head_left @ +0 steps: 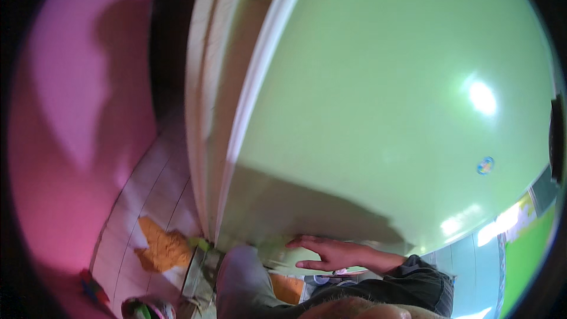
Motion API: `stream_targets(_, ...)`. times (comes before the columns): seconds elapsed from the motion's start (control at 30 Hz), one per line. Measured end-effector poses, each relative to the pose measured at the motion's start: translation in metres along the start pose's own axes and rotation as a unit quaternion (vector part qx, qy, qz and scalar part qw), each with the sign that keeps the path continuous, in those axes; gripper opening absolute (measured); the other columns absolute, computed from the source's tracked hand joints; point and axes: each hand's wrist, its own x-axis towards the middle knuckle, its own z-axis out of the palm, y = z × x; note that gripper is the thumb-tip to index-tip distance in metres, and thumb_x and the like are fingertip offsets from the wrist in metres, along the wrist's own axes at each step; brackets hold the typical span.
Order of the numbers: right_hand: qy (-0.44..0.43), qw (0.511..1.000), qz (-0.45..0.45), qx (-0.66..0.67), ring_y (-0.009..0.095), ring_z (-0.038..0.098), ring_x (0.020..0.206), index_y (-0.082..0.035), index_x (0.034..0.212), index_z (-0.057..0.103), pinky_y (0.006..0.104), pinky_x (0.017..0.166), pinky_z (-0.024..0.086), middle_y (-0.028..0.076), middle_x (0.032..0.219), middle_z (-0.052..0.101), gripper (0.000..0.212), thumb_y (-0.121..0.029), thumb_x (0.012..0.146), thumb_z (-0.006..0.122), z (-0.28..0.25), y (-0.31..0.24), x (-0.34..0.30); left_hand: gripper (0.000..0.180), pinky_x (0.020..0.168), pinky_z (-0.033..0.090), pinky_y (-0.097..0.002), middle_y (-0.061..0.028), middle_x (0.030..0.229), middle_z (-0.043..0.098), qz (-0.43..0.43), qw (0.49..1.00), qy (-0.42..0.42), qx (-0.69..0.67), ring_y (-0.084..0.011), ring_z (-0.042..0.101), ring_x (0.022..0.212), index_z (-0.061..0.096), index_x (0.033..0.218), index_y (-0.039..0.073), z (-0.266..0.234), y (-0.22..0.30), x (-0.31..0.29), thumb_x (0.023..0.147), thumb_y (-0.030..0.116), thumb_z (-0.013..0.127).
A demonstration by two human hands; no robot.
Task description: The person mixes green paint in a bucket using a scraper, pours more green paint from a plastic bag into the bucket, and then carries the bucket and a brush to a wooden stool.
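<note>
A large, glossy, pale green panel [378, 112], shaped like a door, fills most of the head view. White trim [251, 94] runs down its left edge, and a small round sticker [485, 165] is on its right part. My right hand [336, 255] reaches leftward at the panel's lower part, in a dark sleeve. Its thumb stands apart from the extended fingers, and no held thing shows. Whether the fingertips touch the panel I cannot tell. My left hand is out of view.
Pale wooden boards [207, 82] stand upright along the panel's left side. Farther left is a pink wall [65, 142] above a tiled floor [156, 192] with an orange patch [162, 248]. My grey-clad knee [236, 272] is close below the panel. A bright green surface [528, 248] lies at right.
</note>
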Motion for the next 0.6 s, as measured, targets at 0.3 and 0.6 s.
stream_targets(0.3,0.291,0.904,-0.296,-0.103,0.034,0.054,0.121,0.001,0.13,0.053,0.0465,0.104,0.042,0.018,0.122,0.059,0.042,-0.025,0.098,0.059,-0.151,-0.122,-0.094,0.021,0.082,0.046,-0.0296,-0.0037,0.099,0.065,0.009,0.998,-0.057,0.017,-0.0138,0.057,0.09,0.067,0.106,0.001,0.061,0.045,0.045,0.094,0.017,0.06)
stream_targets(0.6,0.75,0.325,-0.027,-0.576,0.031,0.045,0.132,0.0,0.135,0.05,0.042,0.111,0.033,0.02,0.136,0.052,0.056,-0.043,0.099,0.054,-0.279,-0.238,-0.15,0.021,0.081,0.046,-0.0296,-0.0033,0.097,0.065,0.006,0.997,-0.075,0.024,-0.0135,0.057,0.089,0.067,0.105,0.001,0.073,0.064,0.052,0.093,0.016,0.06)
